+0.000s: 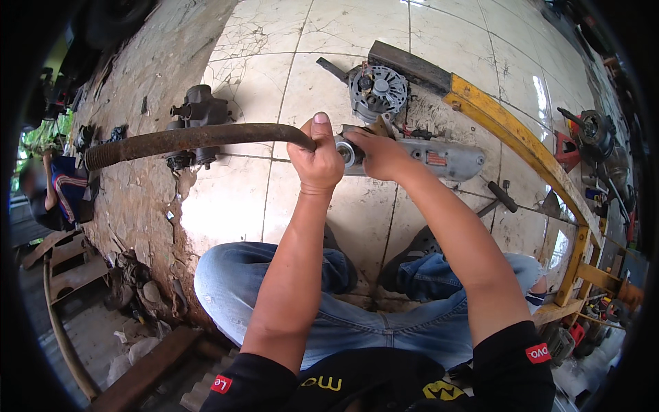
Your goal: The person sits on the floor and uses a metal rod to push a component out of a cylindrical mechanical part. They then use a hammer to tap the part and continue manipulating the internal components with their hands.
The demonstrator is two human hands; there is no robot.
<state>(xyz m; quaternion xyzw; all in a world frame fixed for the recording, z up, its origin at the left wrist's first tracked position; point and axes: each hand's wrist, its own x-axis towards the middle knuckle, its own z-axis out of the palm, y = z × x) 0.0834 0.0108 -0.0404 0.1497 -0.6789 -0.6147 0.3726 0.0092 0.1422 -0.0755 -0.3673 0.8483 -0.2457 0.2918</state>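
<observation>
My left hand [316, 155] is closed around one end of a long rusty bent steel rod [206, 137], thumb pointing up. The rod reaches out to the left and ends in a thicker, threaded-looking tip. Right beside that fist, my right hand [383, 154] curls over a round metal ring piece [347, 152] with a shiny rim. Some of its fingers are hidden behind the piece. Whether the ring joins the rod cannot be seen. Under and right of my right hand lies a long grey metal casting [453, 160] on the tiles.
An alternator [379, 93] sits beyond my hands, near a yellow metal frame [511, 123] curving along the right. A dark cast housing [206, 110] stands behind the rod. A hammer-like tool [503, 196] lies right of my knees. Another person [55, 185] is at the far left.
</observation>
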